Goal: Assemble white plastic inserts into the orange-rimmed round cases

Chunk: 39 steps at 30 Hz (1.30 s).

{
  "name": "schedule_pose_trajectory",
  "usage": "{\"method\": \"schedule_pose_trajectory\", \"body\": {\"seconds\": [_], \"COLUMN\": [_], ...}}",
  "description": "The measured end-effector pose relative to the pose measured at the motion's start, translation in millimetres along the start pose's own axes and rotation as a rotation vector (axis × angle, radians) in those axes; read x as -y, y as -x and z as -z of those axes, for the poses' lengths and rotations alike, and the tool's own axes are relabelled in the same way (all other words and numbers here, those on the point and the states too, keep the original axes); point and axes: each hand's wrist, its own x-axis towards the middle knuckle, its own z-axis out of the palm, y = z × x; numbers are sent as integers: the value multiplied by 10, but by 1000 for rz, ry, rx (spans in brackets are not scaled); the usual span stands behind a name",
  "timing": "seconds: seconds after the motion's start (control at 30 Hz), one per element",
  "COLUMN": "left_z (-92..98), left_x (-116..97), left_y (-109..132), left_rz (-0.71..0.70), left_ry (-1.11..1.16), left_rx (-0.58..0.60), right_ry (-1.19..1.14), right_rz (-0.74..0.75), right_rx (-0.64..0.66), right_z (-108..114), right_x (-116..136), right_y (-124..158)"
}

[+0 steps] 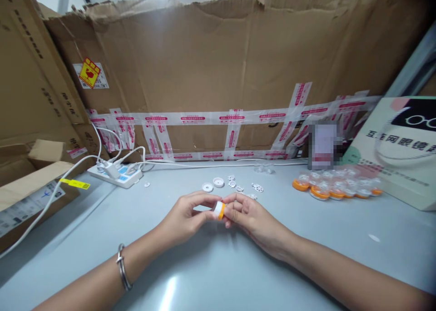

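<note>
Between my two hands is a small round white case with an orange rim (219, 210), tilted on its side above the table. My left hand (188, 214) grips its white side with thumb and fingers. On the orange side, the fingers of my right hand (245, 212) pinch the edge. Just beyond the hands lie two round white caps (218, 182), one beside the other. Several small white plastic parts with holes (258, 188) are scattered to their right. What is inside the held case cannot be seen.
A cluster of orange-and-clear round cases (320, 193) stands at the right, before a phone-like upright object (322, 145) and a printed bag (391, 152). Clear pieces (264, 168) lie at the back. A power strip (117, 174) and open carton (34, 188) are left; a large cardboard box (190, 65) walls the rear.
</note>
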Motion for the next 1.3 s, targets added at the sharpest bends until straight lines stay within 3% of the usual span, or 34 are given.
{"method": "schedule_pose_trajectory", "body": {"seconds": [0.13,0.3,0.43,0.57,0.8,1.03,1.2,1.3], "left_z": [-5,0,0,-5,56,34,8,-5], "left_x": [49,109,105,110,111,82,89,81], "left_y": [-38,-62,-56,-45,-63,-38,-32,-46], "left_rz": [140,248,259,276,290,200,230,318], "left_ry": [69,204,139,117,273,20,80,181], "left_rx": [4,26,-3,-33,88,-14,-19,-33], "right_ry": [-125,-173,-110,18,90,130,139,98], "right_rz": [-138,-186,-115,-44,-30,7,17,-26], "right_rx": [-1,3,65,37,17,-22,-33,-23], "right_z": [-2,-26,-22,-13,2,-27,-54,-55], "right_x": [10,12,-27,-88,-91,-90,-71,-70], "right_y": [-3,7,1,-25,-44,-22,-24,-21]}}
